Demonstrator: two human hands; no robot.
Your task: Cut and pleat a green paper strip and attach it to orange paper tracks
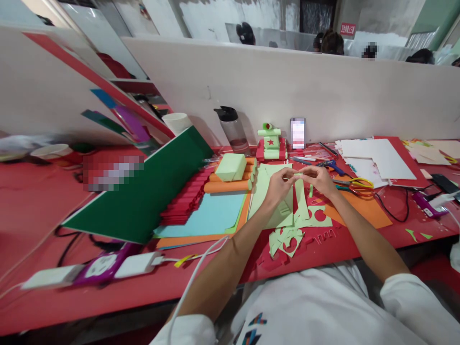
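My left hand (281,185) and my right hand (319,179) meet above the table, fingertips pinched together. Between them is a small piece of light green paper (298,175), largely covered by the fingers. Under my left hand lies a light green sheet (264,206), and a cut green strip (302,203) hangs below the fingertips' line on the table. Nearby are a green offcut with round holes (326,215) and a heap of green scraps (283,239). Behind the hands stands a red and green paper model (271,142) with a red star.
Yellow-handled scissors (361,187) lie right, on orange paper (366,208). Left are orange paper rolls (230,186), a green paper block (231,167), folded red paper (187,199) and a leaning green board (143,196). A bottle (233,132) and phone (298,133) stand behind. A white cable (196,278) crosses my left arm.
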